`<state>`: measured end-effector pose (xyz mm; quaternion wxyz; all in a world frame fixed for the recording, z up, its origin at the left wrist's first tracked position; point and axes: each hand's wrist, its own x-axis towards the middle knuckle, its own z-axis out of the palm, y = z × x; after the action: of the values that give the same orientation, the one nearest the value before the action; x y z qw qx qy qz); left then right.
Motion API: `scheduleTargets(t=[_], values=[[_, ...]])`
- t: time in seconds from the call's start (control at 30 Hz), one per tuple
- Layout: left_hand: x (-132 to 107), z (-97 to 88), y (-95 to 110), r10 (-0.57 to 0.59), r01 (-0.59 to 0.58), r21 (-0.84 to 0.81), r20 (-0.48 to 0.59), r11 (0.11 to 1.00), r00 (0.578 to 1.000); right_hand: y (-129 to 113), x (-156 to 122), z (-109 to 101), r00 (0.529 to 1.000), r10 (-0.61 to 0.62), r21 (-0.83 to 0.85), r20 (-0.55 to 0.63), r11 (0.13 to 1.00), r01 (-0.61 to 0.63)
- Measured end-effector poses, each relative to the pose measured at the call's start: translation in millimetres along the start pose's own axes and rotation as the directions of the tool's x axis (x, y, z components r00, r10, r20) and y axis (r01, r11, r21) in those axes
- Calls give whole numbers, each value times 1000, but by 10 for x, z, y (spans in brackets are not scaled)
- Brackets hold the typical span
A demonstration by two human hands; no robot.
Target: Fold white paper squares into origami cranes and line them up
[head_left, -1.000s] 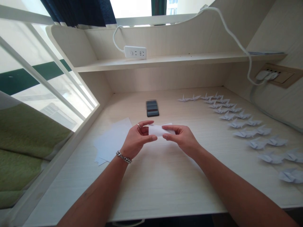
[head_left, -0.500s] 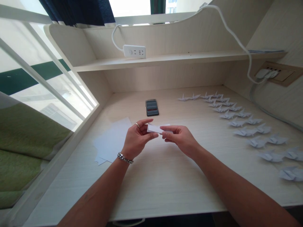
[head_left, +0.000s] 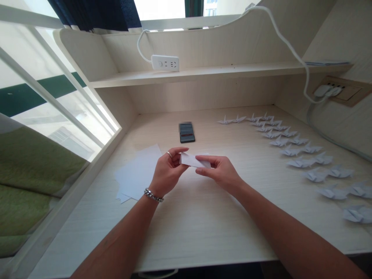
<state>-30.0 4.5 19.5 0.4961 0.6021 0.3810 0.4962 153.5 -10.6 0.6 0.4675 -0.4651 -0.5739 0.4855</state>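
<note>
- While both hands pinch it, a folded white paper strip [head_left: 193, 160] sits between them, held above the desk
- Left hand [head_left: 167, 172], fingers curled, grips the strip's left end; right hand [head_left: 220, 170] holds its right end between thumb and fingers
- Loose paper sheets [head_left: 136, 172] lie just left of the hands on the pale wooden desk [head_left: 203, 240]
- Rows of paper cranes [head_left: 290, 152] line the desk's right side; a dark phone [head_left: 187, 132] lies ahead
- A power strip [head_left: 164, 63] sits on the shelf [head_left: 232, 71] above; a window [head_left: 43, 50] fills the left

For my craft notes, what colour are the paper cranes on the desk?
The paper cranes are white, slightly bluish in the head view.
</note>
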Motion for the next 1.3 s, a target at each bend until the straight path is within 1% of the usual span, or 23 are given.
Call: scheduleTargets(t=[0.1,0.23,0.3,0.37,0.4,0.47,0.57,0.67,0.73,0.83,0.9,0.97,1.03,1.07,1.13,1.2,1.23,1.3], values=[[-5,6,11,-1,0,15,16,1000,1000,6,-1,17,1000,-13,-27,-6,1000,13],[-4,-5,26,-54,53,29,33,998,998,38,18,33,1000,7,34,-10,999,-6],[1,-18,29,-88,87,36,43,996,995,49,34,28,999,-12,77,-50,997,15],[9,-28,31,-113,112,41,28,993,993,48,50,11,995,-4,127,-97,992,17],[14,-29,32,-122,122,36,4,992,992,45,57,1,993,27,158,-114,987,-9],[22,-25,30,-150,151,11,-55,989,987,32,66,-16,983,131,224,-130,969,-100],[31,5,3,-197,198,-5,-127,980,972,12,67,-19,957,270,300,-106,926,-228],[33,47,-48,-215,220,3,-192,976,958,10,65,-3,945,317,322,-82,906,-276],[29,71,-76,-240,241,-17,-181,970,954,22,68,4,941,326,324,-93,904,-281],[17,89,-90,-276,270,-72,-113,960,954,57,76,7,936,334,314,-112,905,-285],[14,86,-89,-282,274,-84,-110,958,953,80,75,5,933,337,282,-127,914,-292],[15,75,-91,-283,279,-52,-135,959,950,91,64,0,933,321,223,-161,933,-282],[18,61,-103,-279,283,2,-158,959,947,84,39,-16,951,242,124,-193,967,-222],[19,54,-112,-277,284,21,-162,959,947,76,20,-29,964,188,61,-186,982,-180],[18,46,-134,-280,290,42,-156,956,947,58,-28,-68,987,108,-64,-115,991,-116],[13,47,-152,-288,299,70,-133,952,948,54,-92,-116,996,89,-174,-4,981,-89],[10,52,-156,-285,298,112,-117,948,951,60,-129,-140,996,78,-235,48,970,-65],[1,65,-148,-270,276,247,-58,929,961,85,-209,-183,994,12,-357,105,934,26]])
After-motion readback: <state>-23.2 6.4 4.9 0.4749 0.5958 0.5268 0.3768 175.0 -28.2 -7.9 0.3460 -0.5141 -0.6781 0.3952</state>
